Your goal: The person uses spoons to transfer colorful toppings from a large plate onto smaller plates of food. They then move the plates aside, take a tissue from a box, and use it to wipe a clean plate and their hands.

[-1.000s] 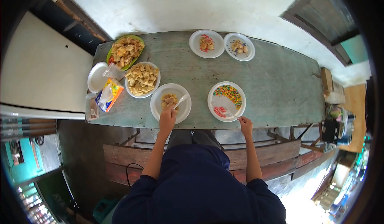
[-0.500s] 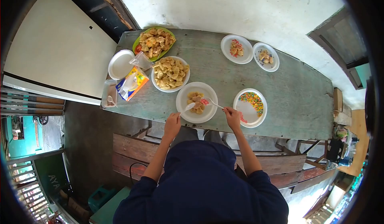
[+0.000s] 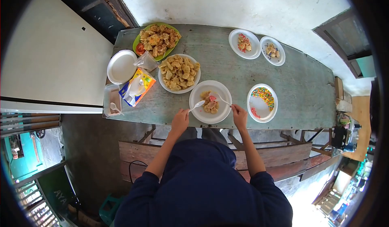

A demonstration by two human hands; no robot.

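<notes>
My left hand (image 3: 180, 120) is closed on a white plastic spoon (image 3: 198, 105), its bowl over the left part of a white plate (image 3: 223, 115). Fingers of my right hand (image 3: 240, 115) are closed on a white utensil (image 3: 225, 100), probably a fork, which reaches in from the plate's right side. Between the two utensil tips lie brown food pieces (image 3: 210, 106) with a few pink bits on them. Right of my right hand stands a white plate (image 3: 263, 117) with multicoloured candies (image 3: 265, 95) and some pink ones.
Behind on the table (image 3: 219, 65) are a bowl of pale fried pieces (image 3: 178, 73), a green plate of fried food (image 3: 158, 40) and two small food plates (image 3: 244, 44). At left sit stacked white plates (image 3: 121, 67), a tissue pack (image 3: 137, 87) and a plastic tub (image 3: 112, 101).
The view has shifted a little. The utensil in my right hand has moved with the pink bits onto the food pieces, and the pieces sit closer together.
</notes>
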